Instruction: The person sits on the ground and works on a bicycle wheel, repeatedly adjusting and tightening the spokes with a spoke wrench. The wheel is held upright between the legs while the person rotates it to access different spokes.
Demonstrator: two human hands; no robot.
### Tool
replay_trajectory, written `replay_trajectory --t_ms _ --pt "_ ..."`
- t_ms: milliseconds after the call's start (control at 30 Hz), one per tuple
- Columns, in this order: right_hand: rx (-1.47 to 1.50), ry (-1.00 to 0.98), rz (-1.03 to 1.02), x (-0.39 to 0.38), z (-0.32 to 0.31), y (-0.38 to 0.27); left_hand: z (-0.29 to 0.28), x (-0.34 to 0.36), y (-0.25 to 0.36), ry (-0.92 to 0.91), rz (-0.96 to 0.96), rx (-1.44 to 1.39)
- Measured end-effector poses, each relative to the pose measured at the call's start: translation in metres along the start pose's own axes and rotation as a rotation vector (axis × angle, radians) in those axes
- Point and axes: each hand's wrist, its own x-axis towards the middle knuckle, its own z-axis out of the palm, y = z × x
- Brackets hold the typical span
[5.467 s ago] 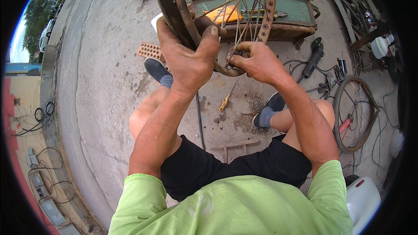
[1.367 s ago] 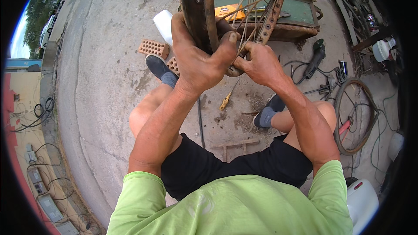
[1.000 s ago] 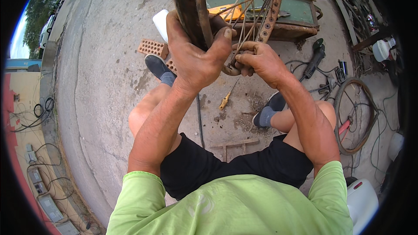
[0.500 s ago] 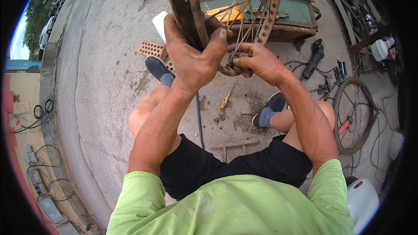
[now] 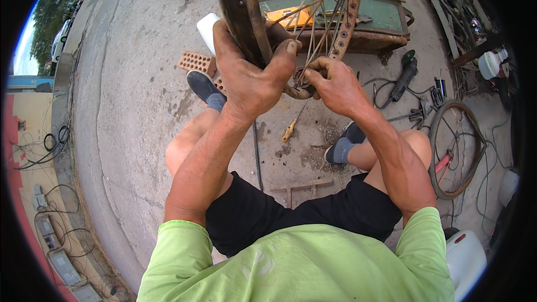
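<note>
A worn, spoked bicycle wheel (image 5: 235, 0) stands upright in front of me, its spokes running toward the hub. My left hand (image 5: 251, 81) is wrapped round its dark rim, thumb along the near side. Just right of it, my right hand (image 5: 338, 86) is closed, thumb and fingertips pinched beside the lower spoke ends at the curved bottom of the wheel. What those fingertips hold, if anything, is too small to tell. Close behind the spokes runs a rusty metal bar with holes (image 5: 345, 25).
Beyond the wheel stands a green metal chest (image 5: 380, 14) bearing an orange packet (image 5: 291, 17). A yellow-handled screwdriver (image 5: 288, 131) lies on the concrete between my feet. A hollow brick (image 5: 197, 62) is at left; a black power tool (image 5: 404, 81) and another wheel (image 5: 436, 173) lie right.
My right hand has shifted slightly up at the wheel's lower edge, its fingers drawing into a tighter pinch by the spokes. My left hand keeps its grip on the rim.
</note>
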Motion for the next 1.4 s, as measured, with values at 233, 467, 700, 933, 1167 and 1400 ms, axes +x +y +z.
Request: replay_trajectory --t_ms 233,467,700,933,1167,1400 --pt "-0.149 0.156 -0.091 -0.013 0.016 -0.006 -0.003 -0.004 0.000 0.000 -0.006 -0.015" --pt "0.055 0.301 -0.099 -0.005 0.033 0.016 0.002 -0.005 0.002 -0.049 -0.029 -0.019" --pt "-0.202 0.359 -0.243 -0.008 0.016 0.009 -0.002 -0.004 0.002 -0.076 -0.012 0.007" --pt "-0.009 0.296 -0.060 -0.019 0.001 -0.003 -0.007 -0.001 0.000 -0.005 -0.030 0.003" --pt "0.227 0.176 -0.006 -0.018 0.010 -0.007 0.000 -0.004 0.000 0.001 -0.024 -0.023" --pt "0.270 0.156 -0.052 -0.017 0.014 -0.002 0.000 -0.002 -0.002 -0.036 0.030 0.000"
